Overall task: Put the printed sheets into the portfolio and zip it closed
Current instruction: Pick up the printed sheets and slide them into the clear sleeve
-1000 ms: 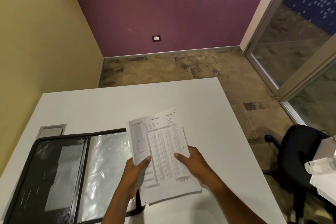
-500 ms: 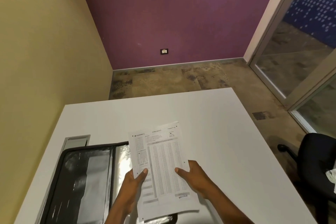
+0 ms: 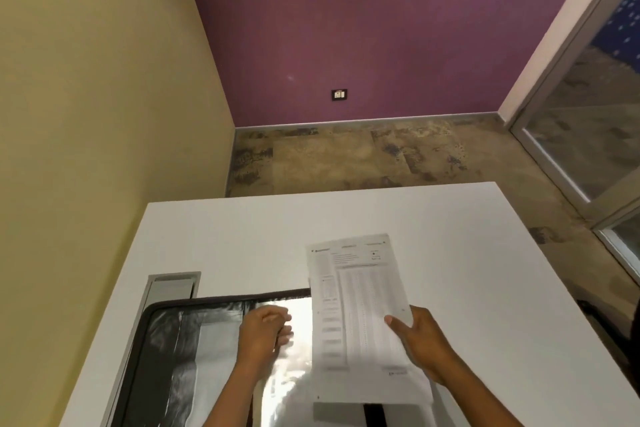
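The printed sheets [image 3: 360,315], a white stack with a table of small print, are held up over the right half of the portfolio, with my right hand [image 3: 422,347] gripping their right edge. The black zip portfolio [image 3: 221,300] lies open on the white table [image 3: 485,288] at the lower left. A glossy clear sleeve [image 3: 298,367] shows inside it. My left hand [image 3: 263,336] is over that sleeve with its fingers curled, apart from the sheets. Whether it pinches the plastic is unclear.
A grey cable hatch [image 3: 173,284] is set into the table just beyond the portfolio's far left corner. The yellow wall runs along the table's left side. A glass door [image 3: 588,135] stands at the right, and a dark chair [image 3: 623,322] shows at the right edge.
My left hand has let go of the sheets and moved left onto the portfolio's clear sleeve. My right hand now holds the sheets alone. The view has tilted up.
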Demonstrator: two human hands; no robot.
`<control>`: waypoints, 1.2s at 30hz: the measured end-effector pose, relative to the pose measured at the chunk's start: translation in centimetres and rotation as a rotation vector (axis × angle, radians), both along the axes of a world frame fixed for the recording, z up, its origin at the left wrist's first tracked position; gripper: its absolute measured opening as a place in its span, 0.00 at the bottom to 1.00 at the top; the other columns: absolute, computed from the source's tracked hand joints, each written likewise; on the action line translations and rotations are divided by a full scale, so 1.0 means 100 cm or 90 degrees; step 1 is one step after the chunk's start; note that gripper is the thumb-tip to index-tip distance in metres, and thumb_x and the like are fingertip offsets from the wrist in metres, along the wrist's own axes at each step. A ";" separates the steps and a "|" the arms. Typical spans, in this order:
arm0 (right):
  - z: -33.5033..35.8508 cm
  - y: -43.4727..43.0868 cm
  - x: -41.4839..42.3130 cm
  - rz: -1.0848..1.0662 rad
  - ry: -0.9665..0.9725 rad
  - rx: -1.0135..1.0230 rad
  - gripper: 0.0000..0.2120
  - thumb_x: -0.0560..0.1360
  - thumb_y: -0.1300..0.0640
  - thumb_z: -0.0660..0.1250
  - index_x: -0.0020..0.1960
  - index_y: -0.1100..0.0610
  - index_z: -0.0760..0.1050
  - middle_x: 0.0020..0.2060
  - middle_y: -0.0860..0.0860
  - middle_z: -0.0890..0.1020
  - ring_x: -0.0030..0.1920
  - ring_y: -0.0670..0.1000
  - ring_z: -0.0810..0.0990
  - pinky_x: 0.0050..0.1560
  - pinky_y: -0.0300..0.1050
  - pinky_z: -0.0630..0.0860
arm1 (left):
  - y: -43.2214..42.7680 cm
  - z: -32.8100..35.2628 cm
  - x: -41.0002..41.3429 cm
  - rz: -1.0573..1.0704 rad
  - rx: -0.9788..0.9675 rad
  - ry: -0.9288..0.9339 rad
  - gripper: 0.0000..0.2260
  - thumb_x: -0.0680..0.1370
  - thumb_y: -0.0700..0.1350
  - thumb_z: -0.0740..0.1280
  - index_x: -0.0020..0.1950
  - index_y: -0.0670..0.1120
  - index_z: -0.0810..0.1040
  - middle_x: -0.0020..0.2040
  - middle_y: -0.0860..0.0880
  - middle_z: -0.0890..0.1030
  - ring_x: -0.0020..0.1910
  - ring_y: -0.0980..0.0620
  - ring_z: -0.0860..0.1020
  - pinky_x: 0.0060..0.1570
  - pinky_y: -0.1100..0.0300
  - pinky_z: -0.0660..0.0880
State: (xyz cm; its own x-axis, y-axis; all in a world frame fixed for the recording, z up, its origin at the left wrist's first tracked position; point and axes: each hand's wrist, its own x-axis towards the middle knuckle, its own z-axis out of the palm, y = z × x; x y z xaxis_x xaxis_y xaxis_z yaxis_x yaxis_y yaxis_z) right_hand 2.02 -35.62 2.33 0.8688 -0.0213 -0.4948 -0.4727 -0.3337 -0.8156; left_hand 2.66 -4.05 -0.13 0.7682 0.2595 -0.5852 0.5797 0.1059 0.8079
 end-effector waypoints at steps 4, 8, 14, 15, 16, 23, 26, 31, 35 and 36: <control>-0.013 -0.015 0.027 -0.018 -0.008 -0.030 0.18 0.81 0.51 0.70 0.68 0.56 0.79 0.52 0.44 0.87 0.52 0.47 0.86 0.58 0.48 0.82 | 0.013 -0.020 0.029 -0.125 0.301 -0.069 0.08 0.79 0.34 0.71 0.56 0.44 0.85 0.52 0.47 0.85 0.50 0.48 0.84 0.42 0.74 0.75; -0.021 -0.015 0.046 -0.002 0.001 -0.024 0.18 0.81 0.50 0.70 0.69 0.54 0.78 0.58 0.48 0.86 0.58 0.52 0.85 0.65 0.56 0.80 | 0.021 -0.043 0.049 -0.293 0.509 -0.079 0.04 0.80 0.41 0.69 0.49 0.48 0.84 0.49 0.56 0.81 0.50 0.53 0.80 0.49 0.59 0.76; -0.025 -0.004 0.059 0.033 0.005 -0.003 0.11 0.80 0.46 0.70 0.61 0.44 0.81 0.54 0.37 0.87 0.54 0.39 0.85 0.51 0.34 0.79 | 0.030 -0.065 0.055 -0.452 0.686 -0.139 0.07 0.79 0.46 0.69 0.52 0.51 0.87 0.49 0.55 0.82 0.51 0.52 0.78 0.47 0.57 0.75; -0.026 -0.003 0.060 0.032 0.006 -0.004 0.12 0.79 0.44 0.70 0.61 0.44 0.81 0.53 0.36 0.86 0.54 0.39 0.85 0.53 0.37 0.79 | 0.031 -0.067 0.054 -0.452 0.690 -0.151 0.07 0.78 0.46 0.70 0.52 0.52 0.87 0.49 0.56 0.83 0.50 0.53 0.78 0.46 0.58 0.74; -0.027 -0.001 0.062 0.031 0.008 -0.002 0.12 0.79 0.43 0.70 0.61 0.44 0.80 0.53 0.36 0.86 0.54 0.39 0.85 0.55 0.40 0.79 | 0.032 -0.068 0.054 -0.451 0.692 -0.159 0.07 0.78 0.46 0.71 0.53 0.52 0.87 0.48 0.56 0.83 0.49 0.53 0.77 0.45 0.59 0.73; -0.022 0.006 0.062 0.031 0.015 0.034 0.09 0.80 0.47 0.70 0.61 0.41 0.80 0.55 0.37 0.86 0.56 0.38 0.85 0.51 0.32 0.78 | 0.036 -0.069 0.057 -0.446 0.690 -0.157 0.07 0.77 0.41 0.69 0.44 0.49 0.86 0.47 0.55 0.83 0.48 0.52 0.78 0.45 0.54 0.78; -0.020 0.006 0.062 0.023 0.010 0.028 0.09 0.80 0.48 0.70 0.60 0.42 0.80 0.54 0.37 0.87 0.55 0.38 0.85 0.53 0.36 0.79 | 0.037 -0.068 0.059 -0.453 0.681 -0.170 0.06 0.76 0.40 0.69 0.44 0.48 0.85 0.46 0.54 0.84 0.48 0.50 0.79 0.47 0.51 0.77; -0.016 0.003 0.065 0.014 -0.010 0.015 0.09 0.80 0.50 0.70 0.60 0.42 0.80 0.53 0.38 0.87 0.53 0.38 0.85 0.52 0.37 0.79 | 0.035 -0.060 0.060 -0.542 0.689 -0.118 0.08 0.76 0.43 0.66 0.39 0.53 0.76 0.38 0.55 0.79 0.41 0.52 0.75 0.44 0.54 0.74; -0.013 0.002 0.071 0.002 -0.040 -0.002 0.15 0.80 0.49 0.70 0.66 0.49 0.80 0.52 0.39 0.86 0.54 0.41 0.85 0.51 0.36 0.79 | 0.034 -0.064 0.053 -0.523 0.622 -0.100 0.04 0.77 0.46 0.63 0.44 0.51 0.77 0.42 0.55 0.80 0.41 0.53 0.78 0.42 0.54 0.77; -0.012 0.003 0.074 0.001 -0.050 -0.007 0.15 0.80 0.49 0.70 0.66 0.50 0.80 0.52 0.40 0.86 0.55 0.43 0.85 0.52 0.38 0.79 | 0.033 -0.066 0.051 -0.515 0.618 -0.109 0.05 0.78 0.48 0.63 0.47 0.53 0.79 0.44 0.56 0.81 0.43 0.54 0.79 0.43 0.54 0.77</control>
State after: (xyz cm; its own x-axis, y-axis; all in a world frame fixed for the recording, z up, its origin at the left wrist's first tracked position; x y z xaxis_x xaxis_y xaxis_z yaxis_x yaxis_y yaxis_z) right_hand 9.37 -35.31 1.14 0.9046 -0.0253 -0.4254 -0.4076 -0.3429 -0.8463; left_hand 7.72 -0.73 -6.73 0.9534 -0.0524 -0.2971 0.0830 -0.9012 0.4255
